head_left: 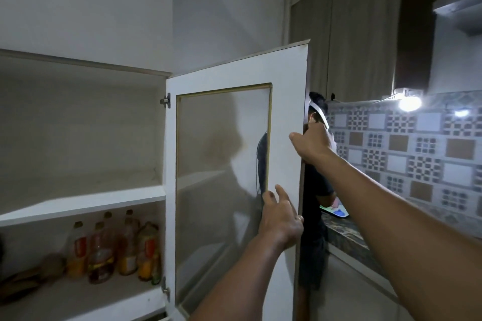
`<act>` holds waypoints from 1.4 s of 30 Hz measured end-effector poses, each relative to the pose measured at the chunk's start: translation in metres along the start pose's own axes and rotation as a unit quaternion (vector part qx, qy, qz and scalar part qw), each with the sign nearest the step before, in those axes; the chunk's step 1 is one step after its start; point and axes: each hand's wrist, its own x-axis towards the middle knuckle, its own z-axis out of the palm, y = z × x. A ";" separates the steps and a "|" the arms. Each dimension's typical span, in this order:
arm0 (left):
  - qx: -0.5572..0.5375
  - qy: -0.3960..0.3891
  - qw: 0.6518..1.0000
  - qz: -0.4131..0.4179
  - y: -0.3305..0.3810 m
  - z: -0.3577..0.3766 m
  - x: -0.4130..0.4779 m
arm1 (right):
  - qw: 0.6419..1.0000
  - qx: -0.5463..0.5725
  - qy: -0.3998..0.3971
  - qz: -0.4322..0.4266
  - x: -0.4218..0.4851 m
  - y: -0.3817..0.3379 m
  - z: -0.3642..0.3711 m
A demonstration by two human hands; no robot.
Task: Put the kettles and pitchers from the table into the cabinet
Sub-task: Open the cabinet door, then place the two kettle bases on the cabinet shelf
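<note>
Head view: my left hand [280,216], fingers loosely spread, rests on the door [234,73] frame at lower centre. My right hand [310,144] grips its free edge. I judge it light and stiff, with a fragile pane, so I hold the frame. Bottles [112,250] crowd the cabinet [78,62] at lower left. A person [313,203] behind the door blocks its swing. No kettles or pitchers in view.
</note>
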 end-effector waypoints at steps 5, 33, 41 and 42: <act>0.002 -0.008 1.000 -0.003 -0.005 -0.021 -0.009 | 0.995 -0.053 0.056 -0.062 -0.028 -0.007 0.003; 0.186 0.335 0.771 -0.509 -0.462 -0.443 -0.361 | 0.744 0.027 -0.489 -0.454 -0.504 -0.331 0.446; 0.162 0.390 0.601 -0.678 -0.577 -0.486 -0.438 | 0.571 0.016 -0.593 -0.567 -0.614 -0.398 0.586; 0.159 0.393 0.587 -0.690 -0.591 -0.487 -0.445 | 0.552 0.017 -0.604 -0.575 -0.627 -0.404 0.603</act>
